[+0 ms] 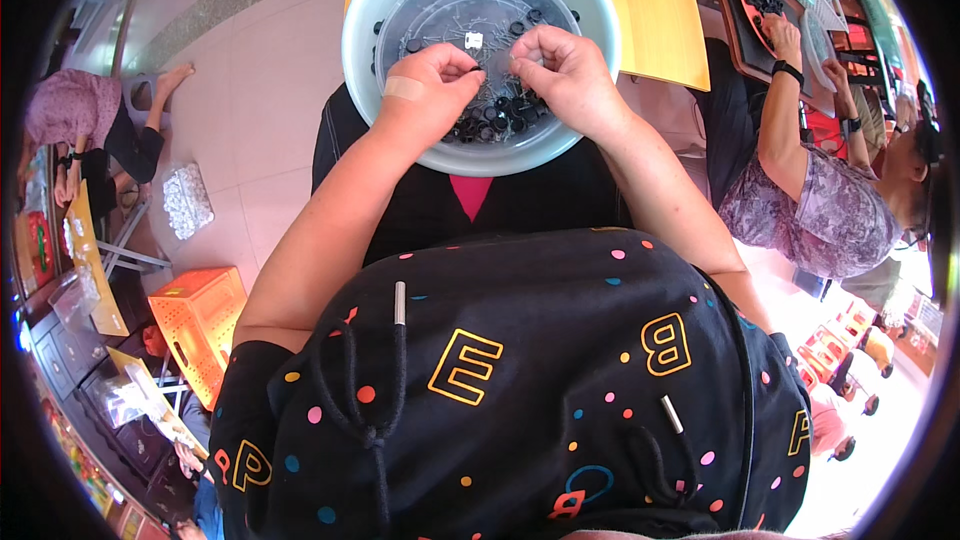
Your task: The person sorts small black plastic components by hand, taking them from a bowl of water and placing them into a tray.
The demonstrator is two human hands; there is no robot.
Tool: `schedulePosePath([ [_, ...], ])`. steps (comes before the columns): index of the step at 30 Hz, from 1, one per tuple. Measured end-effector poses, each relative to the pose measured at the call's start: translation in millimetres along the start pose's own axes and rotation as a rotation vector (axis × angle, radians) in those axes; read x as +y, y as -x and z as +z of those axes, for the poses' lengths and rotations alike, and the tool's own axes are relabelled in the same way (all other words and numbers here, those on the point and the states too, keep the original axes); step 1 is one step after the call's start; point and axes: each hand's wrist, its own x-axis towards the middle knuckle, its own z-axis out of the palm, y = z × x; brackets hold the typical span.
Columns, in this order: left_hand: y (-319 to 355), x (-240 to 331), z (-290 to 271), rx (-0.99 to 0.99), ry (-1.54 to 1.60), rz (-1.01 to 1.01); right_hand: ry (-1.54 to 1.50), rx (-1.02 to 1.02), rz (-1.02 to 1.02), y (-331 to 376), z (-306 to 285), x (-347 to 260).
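A: Where's the work relative to the hands?
B: Small black piece (pixel 477 69) sits at the thumb and fingertips of the left hand (pixel 430 95), which is pinching it. Right hand (pixel 578 85) is just to the right of it, apart, gap between the two.
A: Right hand gripping anything?
B: Can't tell. Thumb and index are curled close together; whatever may be between them is too small to make out.
A: What's under them?
B: Clear round tray (pixel 422 18), seated inside a pale blue-green basin (pixel 361 15). Both hands are over the tray, forearms coming in across the basin's near rim.
A: Rest of the parts?
B: Pile of black round caps (pixel 512 118) at the near side of the tray, below and between the hands. Thin clear pins (pixel 455 12) scattered beyond the fingertips. Small white piece (pixel 474 40) just beyond the left fingertips. More black bits around the basin wall.
A: Surroundings?
B: Yellow desk (pixel 662 25) behind and right of the basin. Further right, a co-worker's hand (pixel 786 38) at an orange tray (pixel 743 2) of black parts.
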Motion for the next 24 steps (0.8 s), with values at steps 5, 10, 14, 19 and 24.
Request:
schedulePosePath([
  [5,-1.2,1.6,-1.0,-0.122,0.785,-0.247,0.046,-0.033,-0.009,7.4,3.9,-18.1],
  [10,2.4,6.3,6.6,-0.101,0.909,-0.252,0.037,-0.009,0.026,11.5,7.6,-21.2],
  [14,5.4,8.9,8.7,-0.092,0.946,-0.272,0.184,0.024,-0.082,13.8,8.5,-21.7],
  [19,6.8,15.4,4.1,-0.106,0.918,-0.252,0.237,0.101,-0.170,11.3,8.4,-23.0],
  [24,6.6,17.8,3.1,-0.092,0.859,-0.250,0.360,0.090,-0.266,10.2,8.6,-21.3],
])
